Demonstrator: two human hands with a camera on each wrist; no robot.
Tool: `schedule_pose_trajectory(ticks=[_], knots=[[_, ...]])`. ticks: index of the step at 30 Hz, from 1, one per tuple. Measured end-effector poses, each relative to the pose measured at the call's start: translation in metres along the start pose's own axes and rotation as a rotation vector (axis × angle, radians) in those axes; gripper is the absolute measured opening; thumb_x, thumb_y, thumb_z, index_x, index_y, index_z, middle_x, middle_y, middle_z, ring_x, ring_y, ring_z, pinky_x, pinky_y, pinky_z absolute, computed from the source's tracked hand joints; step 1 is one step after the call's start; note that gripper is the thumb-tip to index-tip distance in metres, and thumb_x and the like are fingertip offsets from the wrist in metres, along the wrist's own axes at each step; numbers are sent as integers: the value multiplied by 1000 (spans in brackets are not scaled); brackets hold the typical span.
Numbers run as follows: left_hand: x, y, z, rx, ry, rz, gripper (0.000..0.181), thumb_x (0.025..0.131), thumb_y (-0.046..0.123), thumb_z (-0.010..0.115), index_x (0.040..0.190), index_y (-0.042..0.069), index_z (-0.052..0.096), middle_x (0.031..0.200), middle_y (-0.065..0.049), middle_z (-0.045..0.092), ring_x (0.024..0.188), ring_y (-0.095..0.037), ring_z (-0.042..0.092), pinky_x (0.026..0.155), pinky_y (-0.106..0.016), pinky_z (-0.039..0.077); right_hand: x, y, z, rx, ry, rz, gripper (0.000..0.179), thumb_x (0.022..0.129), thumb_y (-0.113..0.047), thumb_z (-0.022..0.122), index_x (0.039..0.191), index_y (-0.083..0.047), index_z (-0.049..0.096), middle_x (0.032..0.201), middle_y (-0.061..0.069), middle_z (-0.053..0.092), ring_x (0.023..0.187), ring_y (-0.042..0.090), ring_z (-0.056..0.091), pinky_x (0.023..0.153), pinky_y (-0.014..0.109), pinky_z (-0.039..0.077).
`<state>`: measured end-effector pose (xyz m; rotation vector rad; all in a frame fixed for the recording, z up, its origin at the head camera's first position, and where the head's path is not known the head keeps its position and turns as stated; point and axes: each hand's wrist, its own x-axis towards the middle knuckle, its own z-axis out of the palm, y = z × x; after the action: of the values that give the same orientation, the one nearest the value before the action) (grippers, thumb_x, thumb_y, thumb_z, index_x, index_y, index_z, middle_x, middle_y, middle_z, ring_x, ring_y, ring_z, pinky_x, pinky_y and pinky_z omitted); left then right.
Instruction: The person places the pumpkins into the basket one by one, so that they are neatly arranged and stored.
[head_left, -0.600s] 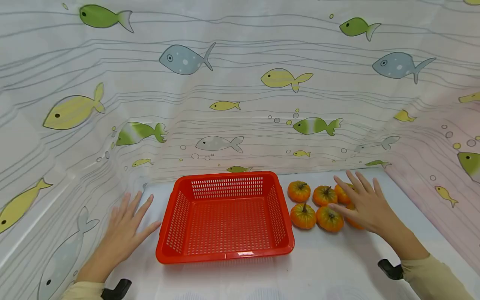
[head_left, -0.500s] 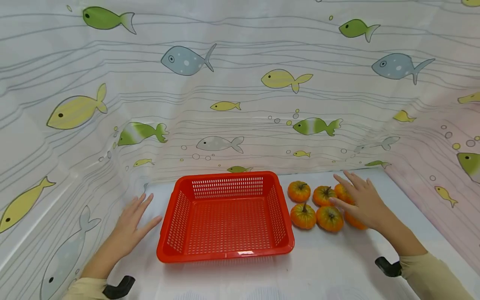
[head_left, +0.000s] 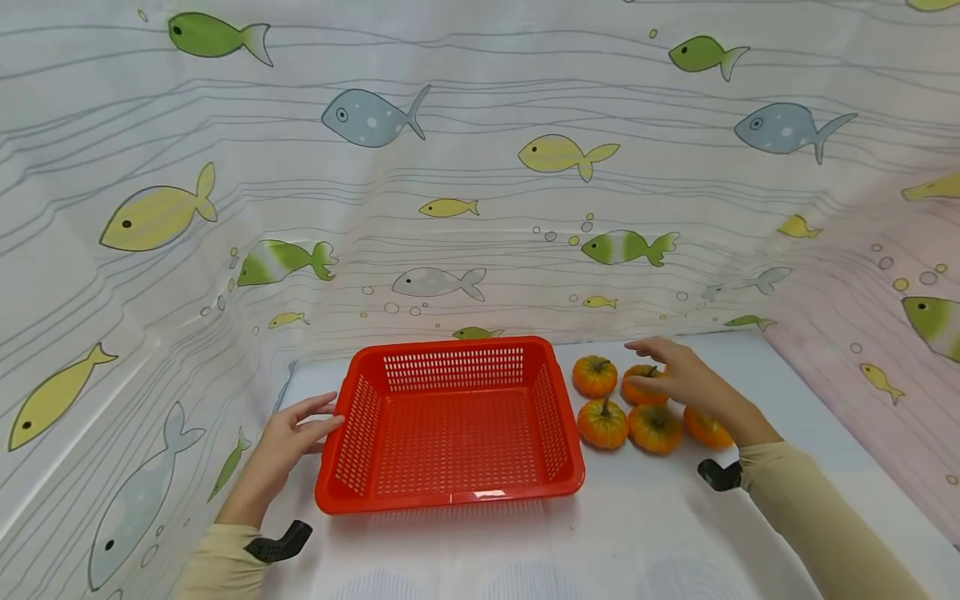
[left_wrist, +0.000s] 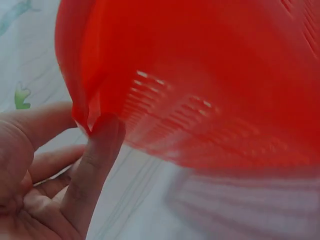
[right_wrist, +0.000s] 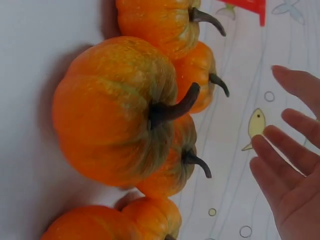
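Pumpkins point(right_wrist: 115, 110) — 6 of them — sit beside the basket point(head_left: 457, 446). The left hand point(head_left: 281, 446) pinches its rim point(left_wrist: 67, 45); the right hand point(head_left: 678, 375) hovers over the pumpkins, holding nothing. They look hard and light and might roll — cup the fat sides, not the stems point(right_wrist: 174, 109).

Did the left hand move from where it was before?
Yes. Judged against the red basket, the left hand moved right, and now pinches the basket's rim.
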<state>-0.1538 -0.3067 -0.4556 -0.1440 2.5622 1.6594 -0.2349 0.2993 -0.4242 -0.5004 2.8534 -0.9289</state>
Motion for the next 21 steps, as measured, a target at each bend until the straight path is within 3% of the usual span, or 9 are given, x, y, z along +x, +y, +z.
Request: schedule_pose_trajectory(ticks=[7,14,21], knots=[[7,-11,3,-226,-5,-45,66,98,26,73,152,-2,46,109,15,65,90,-5,71,76,-27,63,38,2,12,48,-101,26,64,93,-17,78,150,-7,50,152,23,52,137,48,53,108,59,50],[7,-15,2,-306,-21,-49,65,99,21,72,153,-2,44,106,15,68,88,-5,71,72,-26,62,63,-3,24,-19,-138,25,68,91,-26,80,149,-7,51,152,20,53,138,45,50,111,62,46],[10,-13,4,-302,-25,-63,68,99,23,71,155,-3,42,106,16,67,87,-5,71,71,-26,61,68,-2,32,-44,-179,13,69,91,-25,80,149,-2,50,151,25,52,137,48,49,112,63,44]])
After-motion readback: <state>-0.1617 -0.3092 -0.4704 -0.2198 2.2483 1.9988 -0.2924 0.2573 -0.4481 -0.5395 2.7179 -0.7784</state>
